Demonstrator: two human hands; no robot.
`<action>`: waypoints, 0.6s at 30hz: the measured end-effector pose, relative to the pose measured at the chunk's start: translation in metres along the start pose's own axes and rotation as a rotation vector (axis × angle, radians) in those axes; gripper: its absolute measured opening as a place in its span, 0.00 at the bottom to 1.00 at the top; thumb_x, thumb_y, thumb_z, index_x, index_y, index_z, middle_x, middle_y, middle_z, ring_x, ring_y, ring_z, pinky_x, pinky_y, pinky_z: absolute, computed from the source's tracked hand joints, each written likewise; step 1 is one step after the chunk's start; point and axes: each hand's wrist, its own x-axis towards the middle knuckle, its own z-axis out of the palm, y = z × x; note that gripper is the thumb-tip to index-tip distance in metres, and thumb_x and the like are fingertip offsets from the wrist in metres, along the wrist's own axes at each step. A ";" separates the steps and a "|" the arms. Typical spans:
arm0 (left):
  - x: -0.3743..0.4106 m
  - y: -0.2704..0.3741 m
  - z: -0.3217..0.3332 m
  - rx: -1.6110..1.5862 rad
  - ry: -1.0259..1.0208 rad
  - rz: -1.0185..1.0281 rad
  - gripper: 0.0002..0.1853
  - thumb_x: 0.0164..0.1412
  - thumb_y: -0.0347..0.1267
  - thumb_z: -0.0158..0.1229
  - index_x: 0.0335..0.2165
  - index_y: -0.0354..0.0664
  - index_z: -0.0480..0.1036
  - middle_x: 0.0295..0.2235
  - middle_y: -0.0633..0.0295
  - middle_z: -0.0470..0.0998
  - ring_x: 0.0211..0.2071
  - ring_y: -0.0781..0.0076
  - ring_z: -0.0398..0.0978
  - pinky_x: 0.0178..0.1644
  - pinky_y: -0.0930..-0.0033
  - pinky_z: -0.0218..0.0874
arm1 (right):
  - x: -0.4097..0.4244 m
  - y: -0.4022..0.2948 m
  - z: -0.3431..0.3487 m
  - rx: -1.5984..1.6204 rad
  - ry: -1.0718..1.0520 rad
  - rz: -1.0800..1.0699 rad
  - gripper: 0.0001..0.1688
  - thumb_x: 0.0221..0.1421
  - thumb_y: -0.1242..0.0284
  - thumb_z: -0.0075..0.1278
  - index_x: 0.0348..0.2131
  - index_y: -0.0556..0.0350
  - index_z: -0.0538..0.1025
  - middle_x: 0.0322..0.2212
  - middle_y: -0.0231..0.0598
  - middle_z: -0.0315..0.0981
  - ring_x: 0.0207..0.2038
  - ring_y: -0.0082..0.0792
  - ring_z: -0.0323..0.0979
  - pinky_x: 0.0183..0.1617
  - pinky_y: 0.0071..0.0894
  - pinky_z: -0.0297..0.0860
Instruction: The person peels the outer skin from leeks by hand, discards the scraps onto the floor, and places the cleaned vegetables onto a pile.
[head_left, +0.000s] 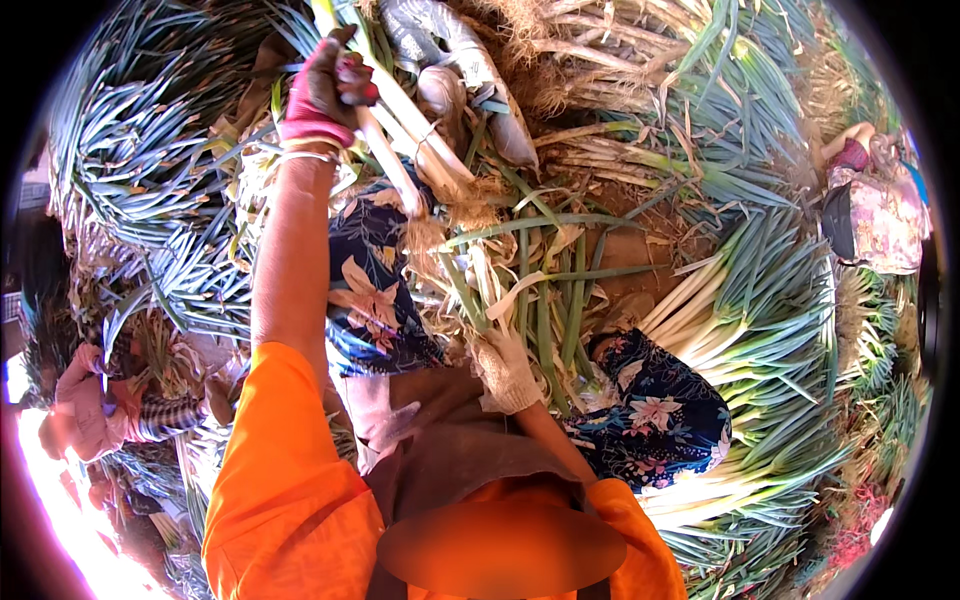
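Observation:
My left hand (330, 94), in a dark-palmed glove with a pink cuff, is raised at the upper left and closed around a long green onion (391, 163). Its pale stalk slants down to a tuft of roots. Close behind it lie more green onions (431, 146) with bushy roots. My right hand (506, 371), in a cream knit glove, is low in front of my brown apron (450, 427). Its fingers are curled among loose peeled leaves (517, 296); whether they grip one is hidden. Stripped green leaves (574, 311) lie between my knees.
Bundled green onions fan out in a row (742, 330) on my right. Another large heap (142, 150) is at left. Rooty, unpeeled stalks (600, 67) lie ahead beside a grey-white wrapped object (457, 67). One person (97, 405) is at left, another (877, 202) at far right.

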 end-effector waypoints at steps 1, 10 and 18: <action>0.006 0.011 -0.005 -0.005 -0.034 0.029 0.18 0.63 0.39 0.50 0.48 0.45 0.65 0.18 0.68 0.64 0.15 0.80 0.57 0.17 0.76 0.50 | 0.002 -0.003 -0.006 -0.173 0.041 -0.044 0.18 0.58 0.65 0.46 0.38 0.64 0.73 0.30 0.49 0.76 0.29 0.46 0.75 0.33 0.39 0.69; 0.019 -0.017 -0.040 0.173 0.361 -0.006 0.22 0.61 0.42 0.52 0.49 0.42 0.66 0.21 0.69 0.65 0.15 0.78 0.56 0.20 0.76 0.53 | 0.166 -0.149 -0.010 -0.722 0.126 -0.349 0.30 0.55 0.67 0.49 0.55 0.53 0.61 0.39 0.56 0.70 0.36 0.51 0.75 0.37 0.42 0.75; 0.033 -0.033 -0.045 0.003 0.310 0.033 0.17 0.60 0.39 0.53 0.45 0.41 0.66 0.22 0.66 0.61 0.17 0.76 0.58 0.19 0.73 0.53 | 0.274 -0.112 0.000 -0.999 0.027 -0.398 0.19 0.55 0.62 0.46 0.46 0.48 0.69 0.38 0.50 0.69 0.35 0.51 0.73 0.38 0.47 0.71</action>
